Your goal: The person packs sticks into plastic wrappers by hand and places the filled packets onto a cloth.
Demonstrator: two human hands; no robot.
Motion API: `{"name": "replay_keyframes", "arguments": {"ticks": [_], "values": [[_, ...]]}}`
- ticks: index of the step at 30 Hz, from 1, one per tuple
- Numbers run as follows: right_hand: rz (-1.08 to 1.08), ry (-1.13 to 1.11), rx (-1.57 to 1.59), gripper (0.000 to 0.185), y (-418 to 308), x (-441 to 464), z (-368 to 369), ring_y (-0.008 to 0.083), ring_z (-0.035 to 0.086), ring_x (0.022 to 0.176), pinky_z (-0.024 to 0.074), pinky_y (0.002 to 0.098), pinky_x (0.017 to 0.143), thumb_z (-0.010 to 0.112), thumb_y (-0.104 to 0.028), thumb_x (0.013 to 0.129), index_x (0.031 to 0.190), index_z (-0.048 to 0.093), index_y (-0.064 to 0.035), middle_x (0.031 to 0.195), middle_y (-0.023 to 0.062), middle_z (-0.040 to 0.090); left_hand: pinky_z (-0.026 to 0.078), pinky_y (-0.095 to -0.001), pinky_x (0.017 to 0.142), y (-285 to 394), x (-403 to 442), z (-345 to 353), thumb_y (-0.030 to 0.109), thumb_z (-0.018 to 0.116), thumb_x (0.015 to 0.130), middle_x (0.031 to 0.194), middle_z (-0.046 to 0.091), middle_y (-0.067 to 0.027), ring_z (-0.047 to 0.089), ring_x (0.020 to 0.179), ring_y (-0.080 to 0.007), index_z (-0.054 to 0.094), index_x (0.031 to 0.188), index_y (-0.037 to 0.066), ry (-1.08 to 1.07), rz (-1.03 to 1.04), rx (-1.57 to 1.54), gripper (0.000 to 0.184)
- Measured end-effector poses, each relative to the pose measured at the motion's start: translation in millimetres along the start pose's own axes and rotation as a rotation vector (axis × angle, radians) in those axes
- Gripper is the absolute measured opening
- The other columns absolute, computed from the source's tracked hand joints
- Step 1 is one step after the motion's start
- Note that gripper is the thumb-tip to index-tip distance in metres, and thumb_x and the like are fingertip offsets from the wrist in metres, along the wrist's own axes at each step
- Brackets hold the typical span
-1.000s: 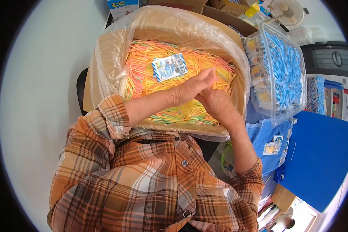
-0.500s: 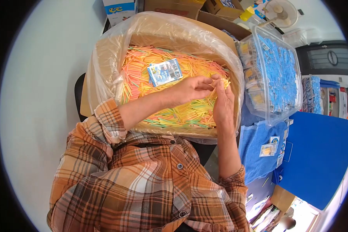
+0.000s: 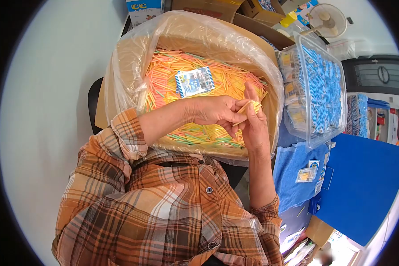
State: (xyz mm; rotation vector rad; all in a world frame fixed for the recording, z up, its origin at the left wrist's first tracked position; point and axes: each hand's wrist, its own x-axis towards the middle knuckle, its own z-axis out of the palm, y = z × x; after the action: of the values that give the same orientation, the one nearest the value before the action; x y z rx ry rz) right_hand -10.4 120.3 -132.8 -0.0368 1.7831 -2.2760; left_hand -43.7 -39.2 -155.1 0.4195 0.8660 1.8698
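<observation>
A bundle of thin yellow sticks [image 3: 253,107] is between my two hands, above the lined box. My right hand [image 3: 256,128] is closed round it, with the thumb against the sticks. From the left, my left hand [image 3: 217,111] meets it, its fingers bent and pinching the sticks' lower ends. Below lies a thick layer of pink, orange, yellow and green sticks [image 3: 164,73] in a cardboard box with a clear plastic liner [image 3: 127,66]. A blue and white printed packet [image 3: 194,82] rests on top of the sticks, left of my hands.
To the right stands a clear tub [image 3: 314,139] full of blue-striped packets. Below it, a blue cloth [image 3: 290,181] bears a few small packets [image 3: 305,175]. A blue panel [image 3: 363,186], cardboard boxes [image 3: 208,8] and a fan [image 3: 327,21] are around. A person's head shows at lower right.
Since a second ago my right hand has turned upright and the yellow sticks have come into view. My left hand's fingers have closed on their ends. The view has shifted slightly.
</observation>
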Motion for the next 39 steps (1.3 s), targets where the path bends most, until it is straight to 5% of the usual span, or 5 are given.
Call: {"name": "replay_keyframes", "arguments": {"ticks": [4,11,24,32,39], "values": [[0.144,-0.085,0.125,0.067,3,-1,-9,0.0202,0.036,0.133,0.0399,0.0327,0.101,0.061,-0.024,0.09,0.145,0.027,-0.0032,0.151,0.0111,0.026,0.051,-0.0265,0.074,-6,2,-8,0.032,0.051,0.098,0.082,0.055,-0.0015,0.058,0.075,-0.0114,0.054,0.099,0.005,-0.055,-0.048,0.06,0.027],[-0.455,-0.195,-1.208,0.106,-34,4,-2,0.0352,0.035,0.132,0.0333,0.0411,0.107,0.085,-0.013,0.056,0.143,0.026,-0.0013,0.143,0.0206,0.036,0.048,-0.0288,0.085,-1,-1,0,0.025,0.053,0.097,0.102,0.063,-0.0133,0.061,0.102,-0.0175,0.053,0.089,0.001,0.228,0.028,-0.019,0.025],[-0.161,0.08,-1.234,0.055,-12,2,-14,0.0308,0.064,0.08,0.0501,0.0388,0.067,0.076,-0.047,0.07,0.1,0.059,-0.0046,0.089,0.0171,0.065,0.048,-0.03,0.081,-19,7,-4,0.018,0.051,0.094,0.086,0.066,-0.0096,0.064,0.084,-0.0184,0.063,0.096,-0.001,0.203,0.054,0.547,0.023],[-0.401,0.313,-0.779,0.029,13,13,-14,0.0072,0.04,0.051,0.037,0.0281,0.047,0.069,-0.014,0.083,0.066,0.049,-0.0014,0.053,0.007,0.043,0.048,-0.029,0.08,5,3,-7,0.021,0.066,0.085,0.097,0.066,-0.0106,0.061,0.09,-0.0129,0.051,0.118,-0.002,0.211,-0.089,0.94,0.043],[-0.362,0.369,-0.603,0.027,13,13,-32,0.0039,0.035,0.057,0.0343,0.0236,0.05,0.066,-0.007,0.084,0.065,0.048,-0.0005,0.055,0.0001,0.039,0.044,-0.0385,0.079,32,-34,-59,0.032,0.084,0.061,0.097,0.064,-0.0118,0.058,0.094,-0.0277,0.058,0.102,0.005,1.071,-0.154,1.944,0.056]]}}
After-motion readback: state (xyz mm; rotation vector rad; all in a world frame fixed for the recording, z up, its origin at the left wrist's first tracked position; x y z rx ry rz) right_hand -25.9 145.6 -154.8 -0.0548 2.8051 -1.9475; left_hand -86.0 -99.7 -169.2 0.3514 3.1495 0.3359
